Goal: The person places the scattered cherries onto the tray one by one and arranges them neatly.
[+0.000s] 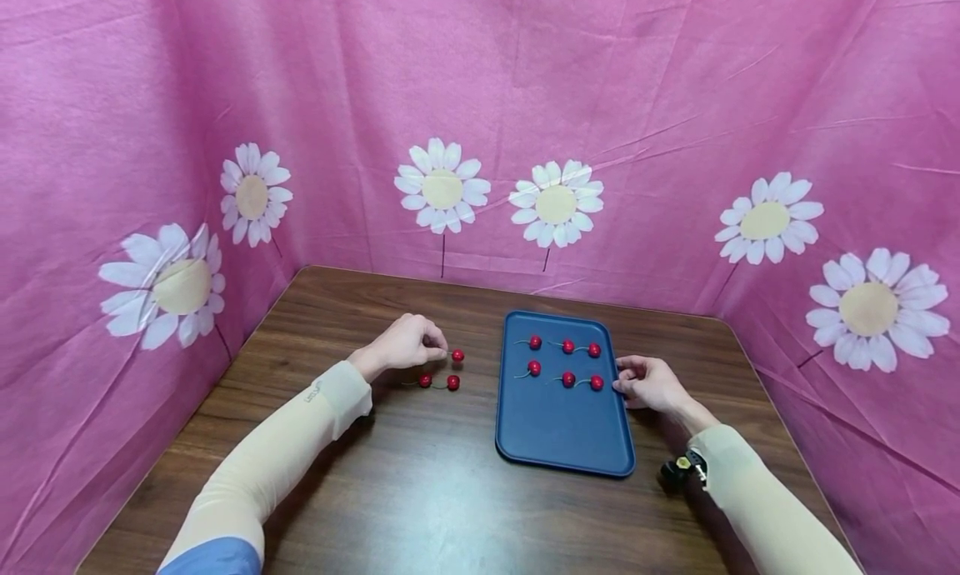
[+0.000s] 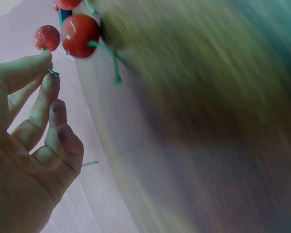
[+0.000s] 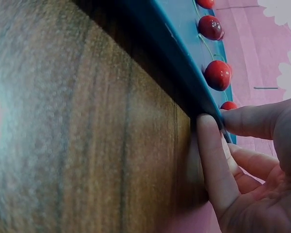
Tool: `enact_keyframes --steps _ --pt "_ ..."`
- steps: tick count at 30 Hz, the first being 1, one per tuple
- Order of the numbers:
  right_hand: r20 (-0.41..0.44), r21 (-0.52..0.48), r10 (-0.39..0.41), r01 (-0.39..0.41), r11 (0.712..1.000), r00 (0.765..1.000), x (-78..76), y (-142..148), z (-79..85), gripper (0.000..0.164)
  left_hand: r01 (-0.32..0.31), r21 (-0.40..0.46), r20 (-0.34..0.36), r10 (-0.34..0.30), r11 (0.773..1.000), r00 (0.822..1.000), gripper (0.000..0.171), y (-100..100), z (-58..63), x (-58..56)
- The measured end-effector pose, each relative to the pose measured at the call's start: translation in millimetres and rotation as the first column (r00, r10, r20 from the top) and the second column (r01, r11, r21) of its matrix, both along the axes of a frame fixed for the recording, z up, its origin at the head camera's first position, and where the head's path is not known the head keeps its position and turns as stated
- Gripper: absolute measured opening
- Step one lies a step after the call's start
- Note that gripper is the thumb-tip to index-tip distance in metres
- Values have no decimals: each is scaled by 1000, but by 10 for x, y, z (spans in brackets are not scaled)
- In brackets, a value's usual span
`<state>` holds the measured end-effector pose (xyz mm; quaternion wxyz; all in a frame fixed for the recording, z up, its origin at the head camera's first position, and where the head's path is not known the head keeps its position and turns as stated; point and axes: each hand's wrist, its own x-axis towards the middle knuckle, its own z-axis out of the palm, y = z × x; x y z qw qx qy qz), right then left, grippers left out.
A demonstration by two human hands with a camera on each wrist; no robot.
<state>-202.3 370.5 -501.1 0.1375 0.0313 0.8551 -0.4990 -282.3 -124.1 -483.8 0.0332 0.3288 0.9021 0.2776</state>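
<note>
By its green stem, my left hand pinches a red cherry between thumb and index finger; the left wrist view shows this cherry hanging beyond the fingertips. Two more cherries, one and another, lie on the wooden table just in front of that hand. A blue rectangular tray carries several cherries in two rows across its far half. My right hand grips the tray's right edge, thumb on the rim and fingers along the outer side.
The brown wooden table has a pink cloth with white daisies hanging round its back and sides. A small black object with a yellow part sits at the right wrist, near the tray's right side.
</note>
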Motion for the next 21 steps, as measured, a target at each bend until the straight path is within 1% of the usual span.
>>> enact_keyframes --steps 8,13,21 --pt "-1 8 0 0 1000 1000 2 -13 -20 57 60 54 43 -62 997 997 7 202 70 29" --pt "3 3 2 -2 1000 1000 4 -18 -25 57 88 57 33 -90 995 995 7 360 101 45" --pt "-2 9 1 -1 1000 1000 7 -16 -3 57 125 52 -3 -125 991 992 7 615 145 95"
